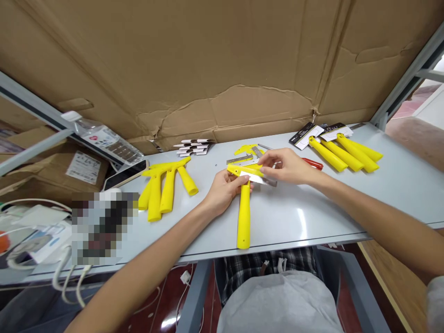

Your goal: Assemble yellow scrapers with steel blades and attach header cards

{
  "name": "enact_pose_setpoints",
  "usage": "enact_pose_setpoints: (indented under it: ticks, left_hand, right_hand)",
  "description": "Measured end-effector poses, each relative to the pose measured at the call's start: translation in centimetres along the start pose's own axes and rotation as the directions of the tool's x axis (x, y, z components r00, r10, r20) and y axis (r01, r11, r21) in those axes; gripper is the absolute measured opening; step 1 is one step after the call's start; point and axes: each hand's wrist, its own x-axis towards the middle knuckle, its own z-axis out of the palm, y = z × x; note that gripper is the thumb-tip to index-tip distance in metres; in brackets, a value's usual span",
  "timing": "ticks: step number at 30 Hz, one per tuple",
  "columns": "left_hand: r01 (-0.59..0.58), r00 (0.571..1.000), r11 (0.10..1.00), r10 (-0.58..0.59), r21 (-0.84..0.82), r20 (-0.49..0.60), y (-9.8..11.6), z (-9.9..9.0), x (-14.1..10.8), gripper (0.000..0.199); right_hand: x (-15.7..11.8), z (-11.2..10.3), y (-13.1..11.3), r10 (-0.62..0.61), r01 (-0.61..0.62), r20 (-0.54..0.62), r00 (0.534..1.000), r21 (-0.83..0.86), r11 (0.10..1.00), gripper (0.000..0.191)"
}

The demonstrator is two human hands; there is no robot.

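Observation:
A yellow T-shaped scraper (243, 217) stands out toward the table's front edge, its handle pointing at me. My left hand (224, 190) grips its head from the left, the thumb pressing on a metal blade (255, 177) laid along the head. From the right, my right hand (286, 165) pinches the head's right end with thumb and fingertips; whether a small part sits between them is hidden. Just behind lie loose yellow pieces (245, 149) and metal plates (239, 160). A red handle (312, 163), perhaps a screwdriver's, lies partly behind my right hand.
Several yellow scraper handles (167, 189) lie at left. Finished-looking scrapers with black-and-white cards (338, 155) lie at right. A small stack of folded cards (194, 147) rests near the cardboard wall (225, 55). A phone (126, 175), plastic bottle (107, 141) and cables (65, 273) occupy the left end.

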Motion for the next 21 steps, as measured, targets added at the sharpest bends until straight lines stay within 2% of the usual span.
enact_pose_setpoints:
  ticks: [1, 3, 6, 9, 14, 21]
  left_hand:
    - [-0.018, 1.000, 1.000, 0.018, 0.000, -0.016, 0.0, 0.0, 0.0, 0.049]
    - [-0.055, 0.998, 0.998, 0.055, -0.001, -0.041, 0.2, -0.1, 0.1, 0.048]
    - [-0.099, 0.994, 0.995, 0.098, -0.004, -0.046, 0.4, -0.2, 0.1, 0.046]
    - [-0.111, 0.993, 0.994, 0.110, -0.021, -0.036, 0.4, -0.4, 0.2, 0.047]
    - [-0.080, 0.997, 0.996, 0.080, -0.037, -0.015, 0.2, -0.8, 0.4, 0.051]
    - [-0.017, 0.997, 0.999, 0.015, 0.030, 0.082, -0.4, -0.9, 0.3, 0.056]
  right_hand:
    - [0.1, -0.7, 0.2, 0.041, -0.043, 0.083, 0.996, 0.020, 0.999, 0.022]
    - [0.2, -2.1, 0.5, 0.138, -0.160, 0.250, 0.958, 0.072, 0.984, 0.027]
    - [0.2, -3.2, 0.9, 0.200, -0.256, 0.344, 0.918, 0.126, 0.958, 0.028]
    - [0.3, -3.3, 0.9, 0.176, -0.235, 0.327, 0.929, 0.152, 0.960, 0.024]
    - [0.4, -3.1, 0.9, 0.126, -0.168, 0.232, 0.965, 0.171, 0.971, 0.023]
    - [0.4, -2.4, 0.7, 0.154, -0.177, 0.115, 0.981, 0.237, 0.955, 0.031]
